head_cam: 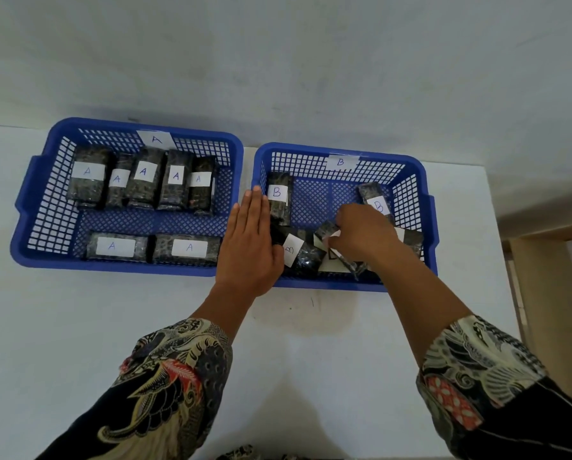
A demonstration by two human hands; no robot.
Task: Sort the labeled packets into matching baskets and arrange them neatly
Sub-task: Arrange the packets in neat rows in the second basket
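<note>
We see two blue perforated plastic baskets side by side on the pale tabletop (78, 327); the left basket (45, 207), tagged A, holds seven dark foil packets with white A labels (143, 172), five standing in a back row and two lying flat in front, so that side looks finished to us. The right basket (410, 194), tagged B, is untidy; one B packet (278, 197) stands at its left wall, another (376, 202) leans near the right wall, and several lie crossed along the front. Our left hand (249, 247) lies flat with straight fingers against the basket's left edge, probably to steady it or the B-labelled packet (294, 250) lying beside it; our right hand (361, 234) curls its fingers round a tilted packet (329, 232) in the front heap, apparently to turn it into line. The tabletop is plain and matt, set against a bare grey-white wall (311, 61); patterned sleeves (178, 376) cover both forearms.
</note>
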